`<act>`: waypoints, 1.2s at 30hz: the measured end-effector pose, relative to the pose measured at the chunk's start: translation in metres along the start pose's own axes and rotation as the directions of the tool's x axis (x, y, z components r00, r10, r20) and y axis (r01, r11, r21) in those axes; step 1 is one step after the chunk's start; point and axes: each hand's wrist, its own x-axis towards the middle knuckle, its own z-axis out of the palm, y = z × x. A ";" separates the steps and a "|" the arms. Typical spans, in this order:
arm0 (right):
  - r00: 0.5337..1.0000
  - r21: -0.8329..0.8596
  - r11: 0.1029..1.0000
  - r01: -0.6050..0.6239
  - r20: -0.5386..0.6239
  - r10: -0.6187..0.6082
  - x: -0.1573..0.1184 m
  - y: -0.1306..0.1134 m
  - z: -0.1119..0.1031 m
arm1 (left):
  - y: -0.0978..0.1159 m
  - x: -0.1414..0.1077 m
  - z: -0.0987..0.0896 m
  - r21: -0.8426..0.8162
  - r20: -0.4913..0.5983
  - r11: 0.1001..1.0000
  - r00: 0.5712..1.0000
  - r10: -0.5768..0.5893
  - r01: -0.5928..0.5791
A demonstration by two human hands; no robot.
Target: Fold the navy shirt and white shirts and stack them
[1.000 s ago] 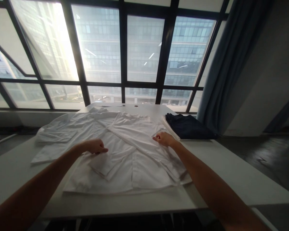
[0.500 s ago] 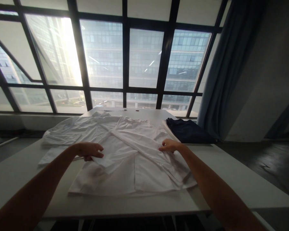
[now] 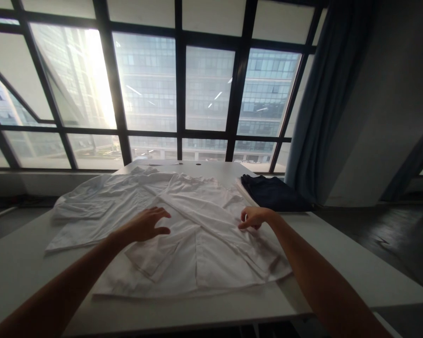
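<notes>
A long-sleeved white shirt [image 3: 211, 249] lies spread on the white table [image 3: 345, 253], its sleeves folded over the body. One sleeve slants down to the right; a cuff-like end [image 3: 155, 260] lies at the lower left. Just above the shirt's left part is my left hand [image 3: 146, 224], fingers and thumb apart and holding nothing. My right hand [image 3: 254, 218] rests at the shirt's right side, its fingers curled and the thumb and fingertips at the cloth of the slanting sleeve.
More white cloth [image 3: 91, 206] lies rumpled at the left. Folded dark navy clothing [image 3: 275, 192] sits at the back right over something pale. Large black-framed windows [image 3: 207, 89] stand behind the table, with a blue curtain [image 3: 313, 126] at the right.
My left hand has let go of the white cloth and moved right, its fingers now spread. The folded cuff end lies flat below it. The right hand has shifted slightly right.
</notes>
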 end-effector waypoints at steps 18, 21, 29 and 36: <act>0.899 -0.365 0.928 0.074 -0.378 -0.220 0.218 -0.073 -0.043 | -0.048 0.106 0.033 -0.103 -0.160 0.978 0.974 0.161 -0.179; 0.926 -0.298 0.954 0.038 -0.348 -0.145 0.252 -0.070 -0.046 | -0.083 0.131 0.048 -0.018 -0.084 0.997 0.993 0.077 -0.079; 0.939 -0.215 0.977 -0.014 -0.339 -0.061 0.305 -0.066 -0.053 | -0.092 0.130 0.068 -0.029 0.026 1.000 1.000 0.005 -0.004; 0.921 -0.164 0.985 -0.059 -0.388 -0.009 0.323 -0.066 -0.048 | -0.098 0.157 0.040 -0.098 0.064 0.995 0.998 -0.008 0.014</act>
